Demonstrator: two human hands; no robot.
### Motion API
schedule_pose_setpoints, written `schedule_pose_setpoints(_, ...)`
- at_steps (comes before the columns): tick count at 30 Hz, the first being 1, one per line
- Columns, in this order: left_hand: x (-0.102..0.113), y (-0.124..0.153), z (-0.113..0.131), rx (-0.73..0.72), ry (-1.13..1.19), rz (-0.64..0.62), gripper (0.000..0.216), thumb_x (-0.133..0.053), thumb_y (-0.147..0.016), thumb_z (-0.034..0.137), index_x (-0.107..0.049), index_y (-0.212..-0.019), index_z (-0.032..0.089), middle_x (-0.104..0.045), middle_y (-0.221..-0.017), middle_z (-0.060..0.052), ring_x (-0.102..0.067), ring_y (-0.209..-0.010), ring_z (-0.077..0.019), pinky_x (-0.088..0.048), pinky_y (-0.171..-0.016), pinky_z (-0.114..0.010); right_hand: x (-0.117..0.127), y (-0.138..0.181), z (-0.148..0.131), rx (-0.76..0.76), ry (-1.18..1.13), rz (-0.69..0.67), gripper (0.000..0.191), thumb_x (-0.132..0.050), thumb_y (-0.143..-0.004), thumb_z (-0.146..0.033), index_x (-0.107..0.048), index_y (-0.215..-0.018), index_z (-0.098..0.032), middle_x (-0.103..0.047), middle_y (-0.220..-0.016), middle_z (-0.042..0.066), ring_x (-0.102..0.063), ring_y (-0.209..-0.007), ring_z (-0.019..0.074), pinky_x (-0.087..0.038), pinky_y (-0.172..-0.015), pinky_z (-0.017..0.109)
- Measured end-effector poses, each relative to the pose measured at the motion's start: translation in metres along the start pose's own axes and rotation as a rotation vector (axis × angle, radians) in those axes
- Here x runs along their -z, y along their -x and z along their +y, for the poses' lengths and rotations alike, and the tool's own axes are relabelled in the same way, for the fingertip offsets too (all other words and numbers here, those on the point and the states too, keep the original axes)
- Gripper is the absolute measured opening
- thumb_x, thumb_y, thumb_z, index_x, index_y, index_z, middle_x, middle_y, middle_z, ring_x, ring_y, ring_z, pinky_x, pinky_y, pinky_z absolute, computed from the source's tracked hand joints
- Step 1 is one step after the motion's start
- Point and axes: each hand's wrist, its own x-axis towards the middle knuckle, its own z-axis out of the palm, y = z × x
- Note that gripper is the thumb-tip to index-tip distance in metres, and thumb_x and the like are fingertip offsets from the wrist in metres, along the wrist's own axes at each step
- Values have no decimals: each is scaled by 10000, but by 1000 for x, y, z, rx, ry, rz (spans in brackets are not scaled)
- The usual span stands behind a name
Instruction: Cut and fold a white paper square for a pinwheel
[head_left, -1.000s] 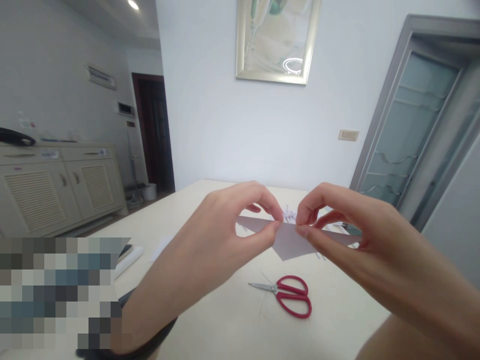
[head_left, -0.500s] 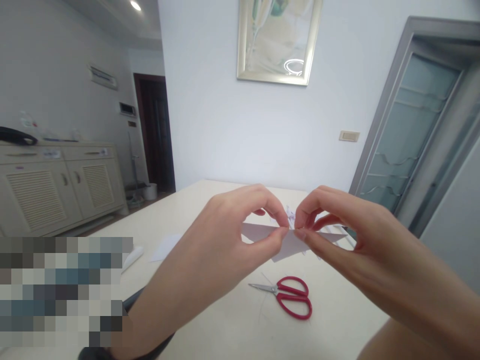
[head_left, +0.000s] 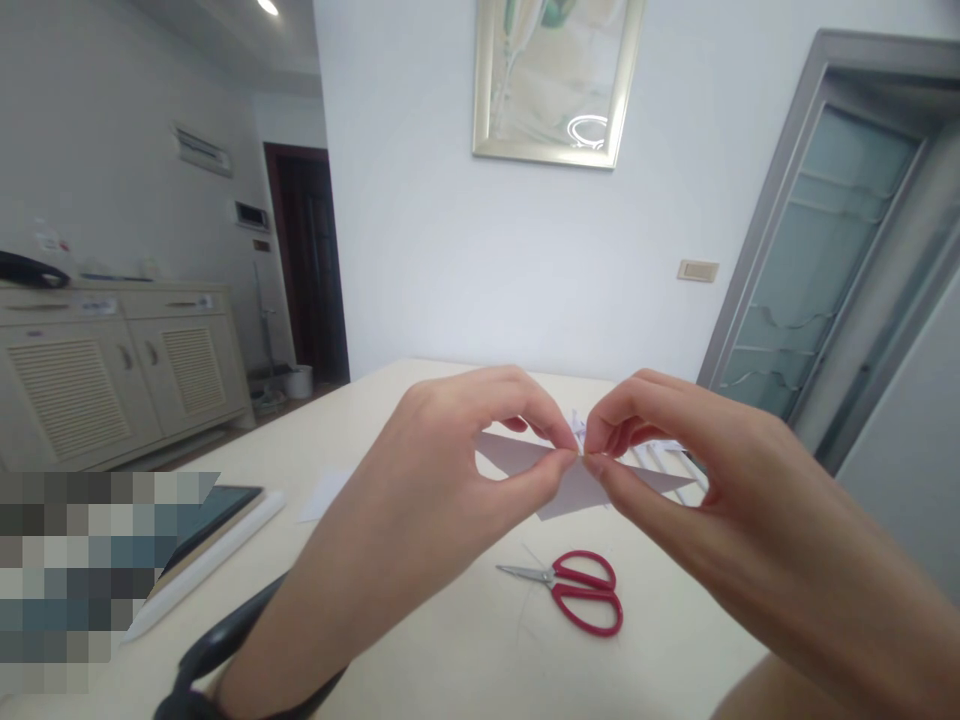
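Observation:
A folded white paper triangle [head_left: 570, 485] hangs in the air above a cream table [head_left: 420, 640]. My left hand [head_left: 450, 470] pinches its upper edge between thumb and forefinger from the left. From the right, my right hand [head_left: 675, 460] pinches the same edge, its fingertips almost touching those of the left. Both hands are closed on the paper. Red-handled scissors [head_left: 581, 590] lie shut on the table just below the hands.
White paper strips [head_left: 660, 458] and a small paper scrap [head_left: 324, 495] lie on the table. A tablet on a white board [head_left: 206, 545] sits at the left. A cream cabinet [head_left: 112, 375] stands far left, and a glass door [head_left: 817, 270] at the right.
The paper triangle has tilted and shows less below my fingers, and the two pinches have drawn closer together. The view shifted slightly, baring more of the tablet at the left.

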Motion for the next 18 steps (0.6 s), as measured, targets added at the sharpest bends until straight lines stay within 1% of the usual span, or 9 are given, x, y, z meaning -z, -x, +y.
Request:
schedule_pose_setpoints(6, 0, 0, 1, -5, -11, 14, 113, -619, -829, 209, -655, -788, 308, -690, -846, 158, -628, -821, -58, -488, -737, -155, 2, -4, 0, 48, 25, 34, 167, -507, -818, -126, -581, -773, -268, -635, -805, -26, -646, -731, 164, -469, -543, 273)
schedule_pose_setpoints(10, 6, 1, 0, -24, -14, 33, 130, -633, -812, 185, -655, -792, 311, -692, -859, 159, -631, -820, -59, -486, -746, -141, 4, -2, 3, 39, 59, 52, 145, -521, -815, -155, -585, -784, -281, -635, -813, -38, -629, -697, 153, -450, -527, 270)
schedule_pose_setpoints(12, 11, 2, -1, -31, -31, 77, 114, -646, -810, 203, -658, -792, 315, -690, -864, 155, -627, -819, -61, -479, -737, -128, 6, 0, 7, 12, 106, 87, 115, -545, -812, -188, -586, -785, -291, -638, -814, -53, -613, -699, 146, -438, -528, 267)
schedule_pose_setpoints(16, 23, 7, -6, -14, -101, 220, 71, -666, -813, 267, -667, -791, 334, -677, -839, 146, -608, -799, -60, -457, -661, -103, 14, 2, 17, -66, 138, 198, 43, -594, -815, -286, -591, -774, -300, -651, -808, -73, -600, -747, 150, -425, -554, 269)
schedule_pose_setpoints(18, 27, 9, -7, -16, -97, 235, 80, -664, -815, 266, -662, -790, 342, -670, -833, 148, -603, -792, -61, -456, -648, -102, 17, 1, 20, -84, 115, 208, 38, -607, -815, -315, -596, -781, -302, -655, -817, -72, -602, -768, 155, -430, -577, 275)
